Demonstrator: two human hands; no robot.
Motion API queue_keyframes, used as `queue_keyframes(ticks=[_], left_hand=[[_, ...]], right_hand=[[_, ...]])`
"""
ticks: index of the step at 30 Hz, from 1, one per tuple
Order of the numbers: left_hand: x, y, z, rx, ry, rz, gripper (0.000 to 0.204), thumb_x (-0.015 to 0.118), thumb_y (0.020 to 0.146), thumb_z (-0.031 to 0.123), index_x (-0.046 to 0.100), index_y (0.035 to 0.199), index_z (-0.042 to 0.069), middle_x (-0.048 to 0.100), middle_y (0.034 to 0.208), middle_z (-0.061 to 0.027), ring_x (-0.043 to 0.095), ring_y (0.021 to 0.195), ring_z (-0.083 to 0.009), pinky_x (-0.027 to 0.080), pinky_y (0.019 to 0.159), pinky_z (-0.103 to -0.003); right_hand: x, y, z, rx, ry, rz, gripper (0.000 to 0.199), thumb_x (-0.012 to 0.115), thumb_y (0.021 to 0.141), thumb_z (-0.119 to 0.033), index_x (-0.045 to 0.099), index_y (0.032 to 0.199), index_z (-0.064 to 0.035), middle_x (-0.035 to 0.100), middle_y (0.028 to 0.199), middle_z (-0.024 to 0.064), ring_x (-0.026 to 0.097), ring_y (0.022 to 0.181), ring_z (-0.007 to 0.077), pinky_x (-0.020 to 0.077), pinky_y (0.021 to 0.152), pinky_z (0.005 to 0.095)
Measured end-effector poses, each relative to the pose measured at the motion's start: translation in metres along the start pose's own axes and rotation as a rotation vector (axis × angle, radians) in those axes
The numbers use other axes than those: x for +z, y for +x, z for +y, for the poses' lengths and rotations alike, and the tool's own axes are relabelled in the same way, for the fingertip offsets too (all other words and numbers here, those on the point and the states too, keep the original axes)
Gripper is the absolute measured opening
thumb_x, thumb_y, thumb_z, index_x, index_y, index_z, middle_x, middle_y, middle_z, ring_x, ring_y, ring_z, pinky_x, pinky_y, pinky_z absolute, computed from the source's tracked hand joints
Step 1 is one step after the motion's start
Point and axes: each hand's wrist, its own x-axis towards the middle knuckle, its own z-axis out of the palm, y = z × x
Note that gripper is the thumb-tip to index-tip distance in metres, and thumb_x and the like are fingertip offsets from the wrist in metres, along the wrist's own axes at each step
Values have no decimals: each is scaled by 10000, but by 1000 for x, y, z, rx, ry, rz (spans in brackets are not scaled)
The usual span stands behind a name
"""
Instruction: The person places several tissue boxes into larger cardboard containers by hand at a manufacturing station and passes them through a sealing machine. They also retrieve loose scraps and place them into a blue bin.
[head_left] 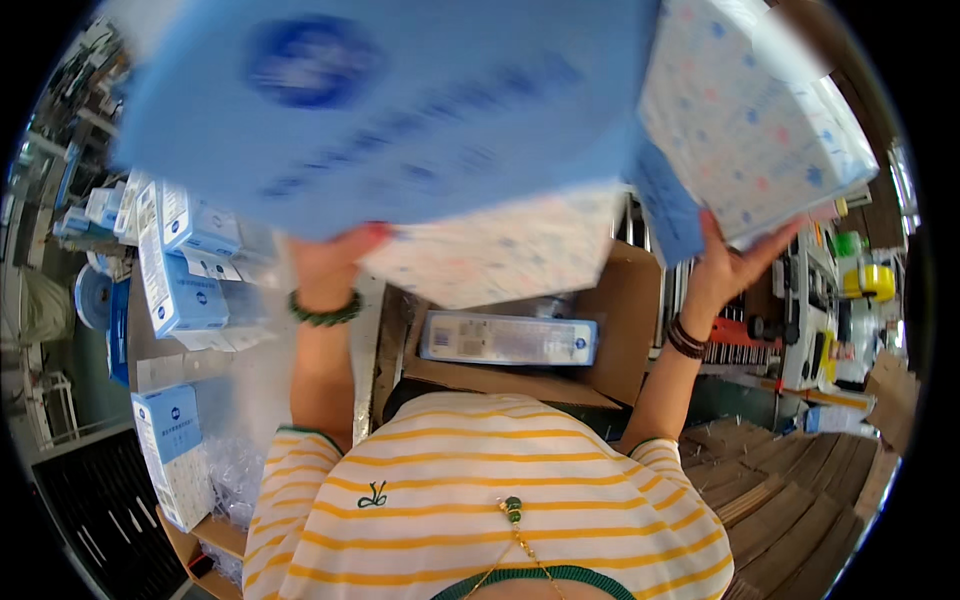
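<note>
My left hand (335, 260), with a green bead bracelet at the wrist, grips a large blue and white box (400, 120) by its near lower edge. The box is raised close in front of me and smeared by motion. On the right, a second box (750, 130), white with small blue and pink marks and a blue side, is held from below by my right hand (730, 270). Behind the left box, most of the view ahead is hidden. Below my hands stands an open cardboard carton (627, 320), with one similar box (510, 338) lying inside it.
At the left, several blue and white boxes (190, 290) stand on a pale table (262, 350). Crumpled clear plastic (232, 470) lies nearby. Flattened cardboard (790, 480) is stacked at the lower right. Beyond it are shelves with a yellow object (868, 281).
</note>
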Motion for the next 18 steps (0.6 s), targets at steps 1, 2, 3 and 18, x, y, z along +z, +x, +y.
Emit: queue_keyframes(ticks=[1, 2, 3, 18], left_hand=[[18, 6, -19, 2, 149, -166, 684, 826, 530, 116, 494, 1110, -29, 573, 961, -111, 564, 852, -205, 468, 795, -336], [34, 12, -34, 35, 308, -327, 741, 834, 510, 133, 486, 1148, -9, 562, 973, -105, 547, 901, -207, 451, 813, -332], [50, 17, -52, 86, 444, -484, 798, 841, 490, 150, 477, 1186, 12, 551, 985, -100, 529, 950, -208, 434, 831, -328], [124, -83, -239, -25, 1116, -1233, 658, 593, 723, 204, 341, 1329, 148, 312, 1371, -155, 275, 1276, -312, 252, 1031, -429]], right_hand=[[-28, 2, -1, 28, -4, 66, 1020, 703, 601, 120, 118, 1410, -85, 134, 1450, 132, 196, 1301, 239, 193, 1050, 383], [-50, 3, -4, 1, -62, 133, 985, 681, 607, 141, 147, 1402, -86, 163, 1441, 132, 237, 1282, 240, 214, 1046, 386], [-70, 3, -9, -22, -126, 193, 952, 659, 613, 161, 175, 1395, -86, 193, 1431, 132, 278, 1264, 242, 234, 1042, 389], [-39, -77, -17, 522, 422, -449, 690, 655, 620, 88, 385, 1253, 34, 505, 1141, 111, 502, 993, 194, 390, 882, 290]])
